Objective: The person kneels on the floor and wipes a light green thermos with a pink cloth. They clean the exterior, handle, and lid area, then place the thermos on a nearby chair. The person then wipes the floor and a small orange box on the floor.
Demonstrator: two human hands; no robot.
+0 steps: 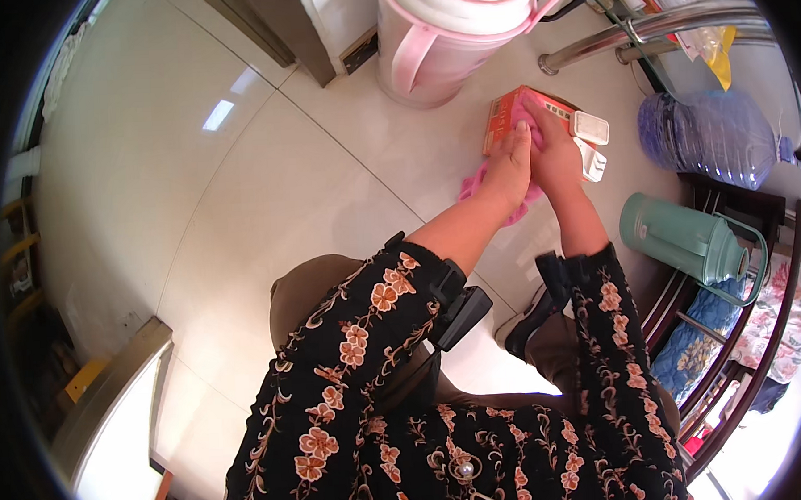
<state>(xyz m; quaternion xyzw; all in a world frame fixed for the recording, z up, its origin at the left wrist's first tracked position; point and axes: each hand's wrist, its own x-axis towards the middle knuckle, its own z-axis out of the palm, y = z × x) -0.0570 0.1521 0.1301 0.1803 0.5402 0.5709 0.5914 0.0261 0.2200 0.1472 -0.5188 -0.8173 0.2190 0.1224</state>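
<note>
Both my hands are close together over an orange-red cardboard box (499,122) on the tiled floor. My left hand (509,161) is closed around a pink cloth (473,183), its thumb pointing up and away from me. Beside it, my right hand (557,150) grips the same cloth and lies against the top of the box. Folds of cloth hang below my wrists, and a strip of it shows past my fingertips. At the right end of the box are two white plastic pieces (591,128); my right hand partly covers the lower one.
A large pink-and-white thermos jug (399,56) stands just beyond the box. To the right are a clear blue water bottle (707,136), a green thermos flask (671,231) and a dark rack (794,293) with folded bedding. A metal tube frame (652,28) juts in at upper right.
</note>
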